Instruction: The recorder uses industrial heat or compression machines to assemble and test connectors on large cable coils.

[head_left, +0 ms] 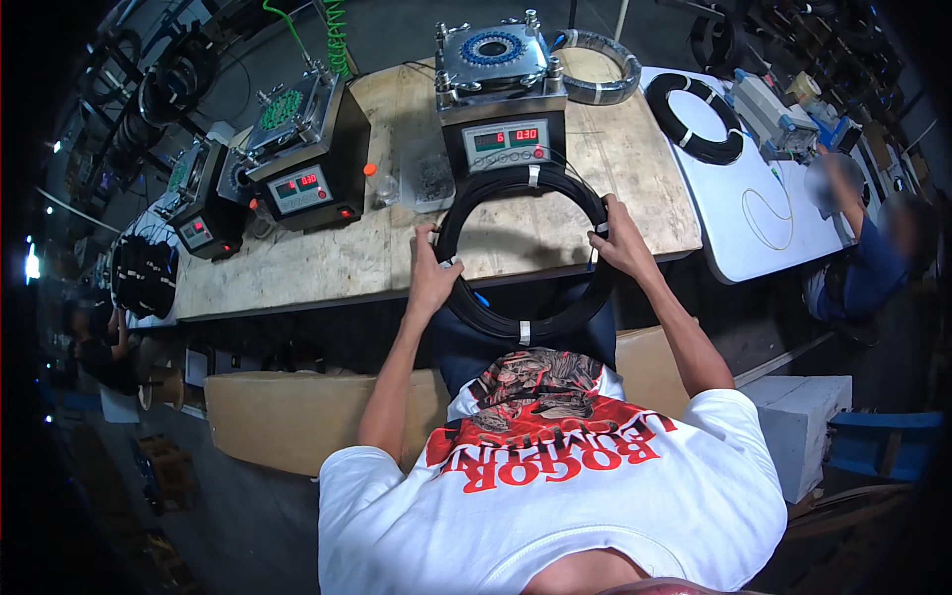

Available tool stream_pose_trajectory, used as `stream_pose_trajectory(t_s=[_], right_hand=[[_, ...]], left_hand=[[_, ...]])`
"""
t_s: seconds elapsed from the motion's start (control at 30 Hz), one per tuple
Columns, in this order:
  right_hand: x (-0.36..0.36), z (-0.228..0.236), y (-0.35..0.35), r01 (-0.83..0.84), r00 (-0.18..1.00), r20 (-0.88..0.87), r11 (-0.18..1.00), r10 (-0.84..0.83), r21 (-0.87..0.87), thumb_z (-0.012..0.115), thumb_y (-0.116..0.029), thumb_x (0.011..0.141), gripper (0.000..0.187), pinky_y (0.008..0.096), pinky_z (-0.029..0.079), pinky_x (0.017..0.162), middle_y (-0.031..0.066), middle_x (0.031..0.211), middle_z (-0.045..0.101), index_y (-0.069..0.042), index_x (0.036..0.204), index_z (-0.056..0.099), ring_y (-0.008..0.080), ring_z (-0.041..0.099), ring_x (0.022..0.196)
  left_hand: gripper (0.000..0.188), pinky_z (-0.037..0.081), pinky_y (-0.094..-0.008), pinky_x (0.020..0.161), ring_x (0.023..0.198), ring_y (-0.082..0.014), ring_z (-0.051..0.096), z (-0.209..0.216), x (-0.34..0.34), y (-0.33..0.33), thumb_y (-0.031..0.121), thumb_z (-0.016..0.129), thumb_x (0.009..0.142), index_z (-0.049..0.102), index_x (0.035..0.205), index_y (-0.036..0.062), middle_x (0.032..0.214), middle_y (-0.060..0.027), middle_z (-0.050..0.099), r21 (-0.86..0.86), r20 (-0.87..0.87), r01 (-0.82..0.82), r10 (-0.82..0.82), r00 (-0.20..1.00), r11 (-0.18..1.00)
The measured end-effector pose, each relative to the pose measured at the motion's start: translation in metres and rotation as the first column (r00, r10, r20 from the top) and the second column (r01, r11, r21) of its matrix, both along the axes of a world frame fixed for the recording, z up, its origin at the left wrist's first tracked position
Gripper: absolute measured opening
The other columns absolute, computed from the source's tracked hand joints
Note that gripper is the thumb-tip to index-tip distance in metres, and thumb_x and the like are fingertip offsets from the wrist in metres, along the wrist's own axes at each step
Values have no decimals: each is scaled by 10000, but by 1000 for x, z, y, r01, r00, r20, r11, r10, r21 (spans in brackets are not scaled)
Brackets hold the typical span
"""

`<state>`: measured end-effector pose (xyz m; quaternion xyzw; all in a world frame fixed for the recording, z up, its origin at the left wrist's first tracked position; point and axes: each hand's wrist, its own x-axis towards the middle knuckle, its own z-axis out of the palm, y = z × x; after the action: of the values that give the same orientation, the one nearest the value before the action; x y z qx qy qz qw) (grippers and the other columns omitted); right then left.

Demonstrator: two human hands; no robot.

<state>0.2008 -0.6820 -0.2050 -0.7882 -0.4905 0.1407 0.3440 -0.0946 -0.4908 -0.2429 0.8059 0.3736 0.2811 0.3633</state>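
Observation:
A thick coil of black cable [501, 186] is held in front of me, over the near edge of the wooden workbench. White tape bands [534, 177] wrap it at several places. My left hand [433, 270] grips its left side, the thumb over the inner edge. On the opposite side my right hand [623, 238] is closed round the ring. Inside the coil's lower left a small blue piece [482, 298] shows; its kind is unclear. Just beyond the coil stands a metal-topped machine [503, 109] with a red digital display and a round blue-rimmed fixture on top.
Two similar machines [307, 159] stand left on the wooden workbench [635, 188]. Bottles with orange caps [370, 170] and a clear tray [428, 183] sit between. At right, a white table [729, 233] bears another black coil [694, 119]; a co-worker [863, 248] is beside it.

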Motion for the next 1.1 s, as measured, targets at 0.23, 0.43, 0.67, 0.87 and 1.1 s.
stream_pose_trajectory(t_s=[0.23,0.43,0.67,0.87,1.1], right_hand=[[35,39,2,-23,999,-26,954,32,299,713,-92,698,611,453,471,595,199,689,585,-50,1233,422,396,627,654],[57,63,-14,5,1000,-31,984,0,179,694,-50,723,700,414,510,766,199,904,656,-71,1345,372,358,672,835],[86,15,-9,-109,991,-40,928,131,356,687,-12,722,768,347,493,927,148,1159,651,-67,1431,396,233,639,1054],[89,3,1,138,981,-166,959,-98,248,618,-13,701,725,477,509,781,257,934,663,-103,1388,404,418,662,891],[73,11,-1,364,930,-122,908,-345,208,606,17,708,655,411,513,763,193,889,676,-101,1339,474,358,682,863]], left_hand=[[663,501,-300,801,923,-129,563,73,28,27,-40,675,753,372,1336,51,1067,-68,548,-291,285,332,-250,925,897],[681,540,-312,739,781,-154,666,82,64,44,-33,690,743,390,1351,35,811,-57,651,-69,227,479,-454,862,875],[600,551,-376,806,865,-264,717,63,90,51,105,777,746,445,1243,45,887,-112,697,77,25,497,-500,866,864],[798,558,-357,783,834,-238,727,85,117,56,75,779,726,362,1406,39,946,-159,714,71,60,585,-588,806,808],[769,541,-459,786,911,-423,689,97,125,59,169,745,755,328,1387,32,962,-256,680,12,-159,555,-547,822,831]])
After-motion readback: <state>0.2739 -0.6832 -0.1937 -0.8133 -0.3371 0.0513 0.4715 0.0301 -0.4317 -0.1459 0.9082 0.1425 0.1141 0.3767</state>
